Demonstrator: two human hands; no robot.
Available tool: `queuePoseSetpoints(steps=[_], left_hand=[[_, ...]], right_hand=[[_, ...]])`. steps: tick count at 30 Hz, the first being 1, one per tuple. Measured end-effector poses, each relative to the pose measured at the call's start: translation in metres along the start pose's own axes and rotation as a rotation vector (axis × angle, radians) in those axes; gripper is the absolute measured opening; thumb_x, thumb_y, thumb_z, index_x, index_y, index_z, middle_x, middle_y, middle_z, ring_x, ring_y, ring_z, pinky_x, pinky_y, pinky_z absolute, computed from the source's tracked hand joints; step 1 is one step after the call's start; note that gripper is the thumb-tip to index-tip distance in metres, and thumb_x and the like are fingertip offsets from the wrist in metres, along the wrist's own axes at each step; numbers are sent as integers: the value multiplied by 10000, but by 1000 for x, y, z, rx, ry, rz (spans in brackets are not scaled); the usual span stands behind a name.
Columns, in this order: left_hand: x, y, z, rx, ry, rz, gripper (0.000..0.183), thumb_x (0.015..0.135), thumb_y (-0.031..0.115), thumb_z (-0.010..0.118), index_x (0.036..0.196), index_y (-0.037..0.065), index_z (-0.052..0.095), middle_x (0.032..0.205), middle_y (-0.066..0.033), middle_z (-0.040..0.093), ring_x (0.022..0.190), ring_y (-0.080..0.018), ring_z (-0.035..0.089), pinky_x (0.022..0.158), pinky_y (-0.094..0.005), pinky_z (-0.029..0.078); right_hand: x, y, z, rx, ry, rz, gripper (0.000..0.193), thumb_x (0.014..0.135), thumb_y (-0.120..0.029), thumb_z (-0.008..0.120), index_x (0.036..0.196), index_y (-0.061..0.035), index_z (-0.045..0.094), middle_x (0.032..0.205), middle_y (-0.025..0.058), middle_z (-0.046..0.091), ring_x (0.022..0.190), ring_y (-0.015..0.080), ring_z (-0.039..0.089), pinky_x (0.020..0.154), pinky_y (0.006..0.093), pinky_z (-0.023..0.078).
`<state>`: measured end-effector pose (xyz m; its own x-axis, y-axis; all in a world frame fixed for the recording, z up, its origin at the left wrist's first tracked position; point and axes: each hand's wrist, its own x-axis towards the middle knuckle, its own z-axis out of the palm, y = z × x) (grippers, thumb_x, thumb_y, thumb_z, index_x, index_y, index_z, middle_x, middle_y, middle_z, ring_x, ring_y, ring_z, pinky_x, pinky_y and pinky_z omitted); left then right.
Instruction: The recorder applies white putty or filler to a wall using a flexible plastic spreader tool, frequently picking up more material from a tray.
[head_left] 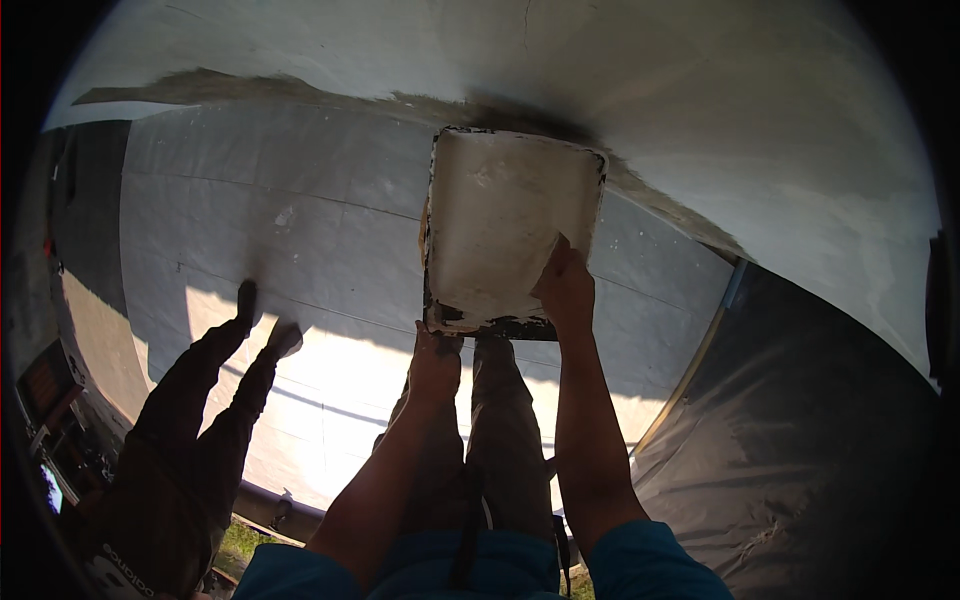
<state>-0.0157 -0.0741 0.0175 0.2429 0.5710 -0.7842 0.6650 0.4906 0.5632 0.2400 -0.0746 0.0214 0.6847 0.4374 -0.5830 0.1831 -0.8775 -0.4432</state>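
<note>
A shallow rectangular tray [490, 225] with a pale, smeared inside and a dark, chipped rim is held out in front of me. My left hand [436, 368] grips it by its near edge, at the left corner. Over the right part of the tray, my right hand [568, 292] is closed around a small flat scraper [552, 258]. The scraper's blade is mostly hidden by the fingers, and its edge lies against or close above the tray's inside.
Beyond the tray stretches a grey plastered surface [720, 90] with a darker, rough band along its lower edge. Another person's legs [220, 370] stand at the left on the grey sheeted floor [300, 210]. A dark sheet [770, 400] hangs or lies at the right.
</note>
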Motion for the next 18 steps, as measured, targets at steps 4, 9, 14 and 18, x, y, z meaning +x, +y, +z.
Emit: queuePoseSetpoints(steps=[4, 9, 14, 18], left_hand=[[0, -6, -2, 10, -7, -9, 894, 796, 107, 504, 1551, -129, 87, 1507, -358, 383, 1385, -464, 428, 1122, -434, 412], [3, -14, 14, 41, 31, 20, 887, 798, 106, 519, 1545, -137, 106, 1519, -361, 366, 1390, -476, 411, 1136, -430, 399], [7, -19, 12, -115, -28, 46, 847, 845, 106, 519, 1536, -152, 103, 1521, -358, 365, 1390, -463, 417, 1130, -423, 405], [5, -17, 12, -37, 13, 18, 822, 875, 112, 513, 1539, -145, 101, 1503, -345, 404, 1351, -457, 464, 1095, -420, 436]], right_hand=[[7, 0, -9, -274, 180, -169, 373, 876, -105, 567, 1220, 37, 539, 1052, 240, 661, 933, 412, 690, 764, 491, 571], [17, -22, 38, -275, 225, -260, 340, 884, -78, 549, 1193, 57, 508, 1037, 306, 656, 903, 446, 683, 778, 512, 575], [11, -39, 17, -208, 69, -292, 229, 876, -69, 563, 1069, 48, 528, 928, 296, 662, 821, 453, 683, 742, 520, 574], [-6, -23, 1, -227, 130, -184, 196, 855, -74, 578, 1015, 31, 536, 916, 269, 662, 815, 444, 686, 735, 543, 565]])
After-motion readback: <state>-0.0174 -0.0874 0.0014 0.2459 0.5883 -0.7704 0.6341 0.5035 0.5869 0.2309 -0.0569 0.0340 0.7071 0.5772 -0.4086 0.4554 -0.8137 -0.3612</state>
